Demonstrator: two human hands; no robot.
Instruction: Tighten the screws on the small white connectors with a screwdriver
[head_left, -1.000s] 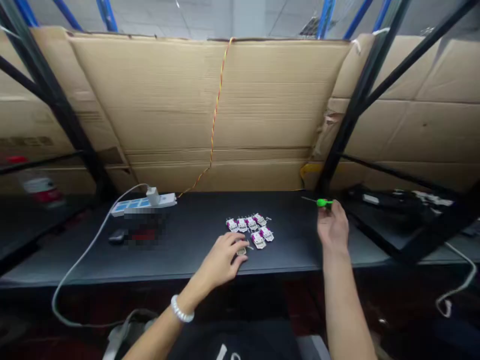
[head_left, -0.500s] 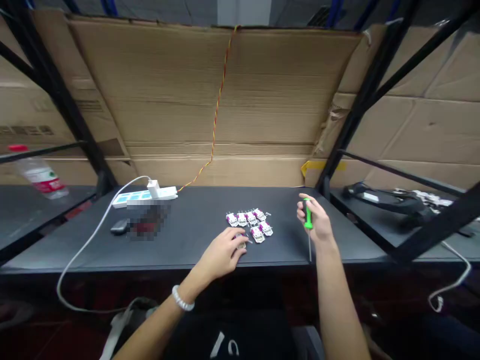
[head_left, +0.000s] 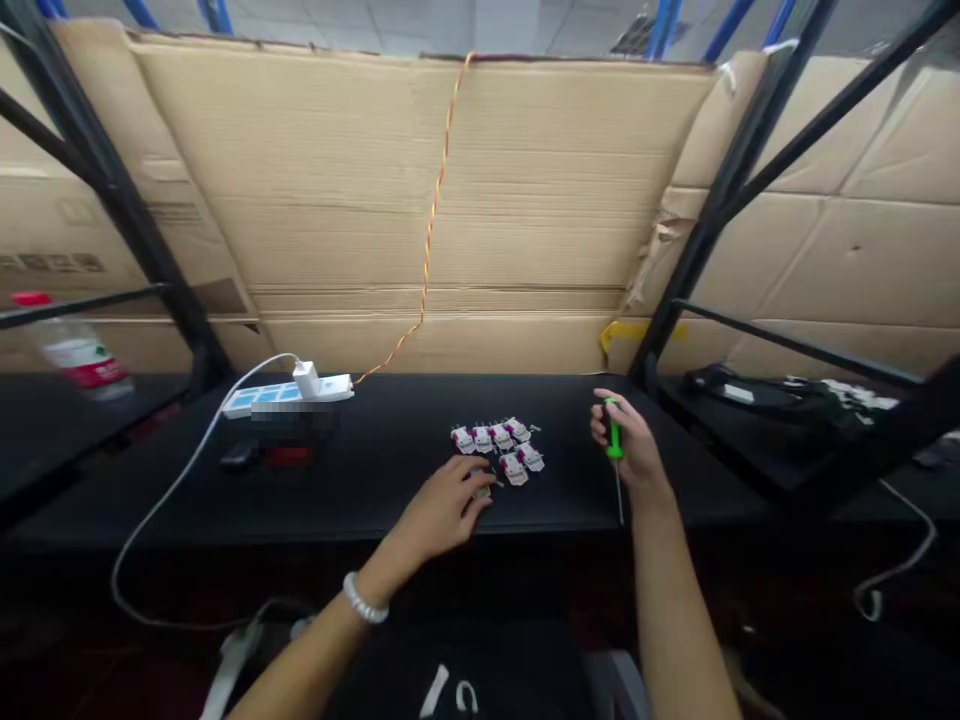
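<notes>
Right hand (head_left: pixel 636 446) wraps green screwdriver (head_left: pixel 616 453) | left hand (head_left: pixel 444 507) over near white part (head_left: pixel 481 491), can't tell if pinching | tool likely light, stiff: hold handle (head_left: pixel 613 434)

The small piece (head_left: pixel 481 491) at the left hand (head_left: pixel 442 508) is largely covered by it, detail on the white-and-purple parts (head_left: pixel 514 471) is too small to determine, the dark-and-red item (head_left: pixel 289 456) before the power strip (head_left: pixel 334 388) is pixelated, the bottle (head_left: pixel 88 362) label is blurred, and the lower edge cuts off both forearms (head_left: pixel 679 590).
</notes>
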